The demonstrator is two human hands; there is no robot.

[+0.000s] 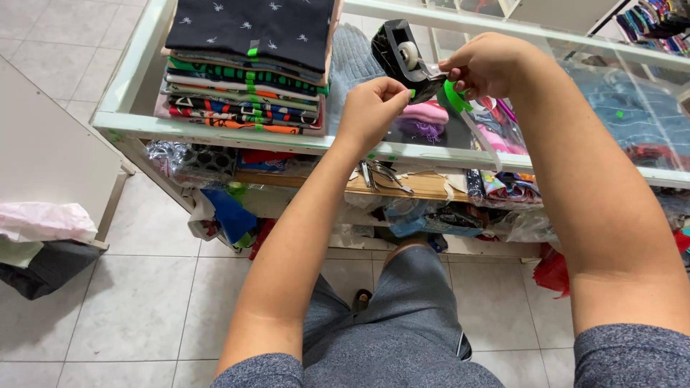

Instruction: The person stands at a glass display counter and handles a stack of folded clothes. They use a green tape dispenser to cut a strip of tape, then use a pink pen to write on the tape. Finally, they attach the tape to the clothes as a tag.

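Over the glass counter (136, 118), the left hand (370, 108) pinched the free end of green tape (453, 97), while the right hand (489, 65), at its two o'clock, clamped the black tape dispenser (399, 50). Folded shirts (248, 68) sat stacked at nine o'clock from the dispenser, well apart.

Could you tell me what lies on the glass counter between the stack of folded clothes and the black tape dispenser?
In the head view, a grey knitted item lies between the stack of folded clothes and the black tape dispenser.
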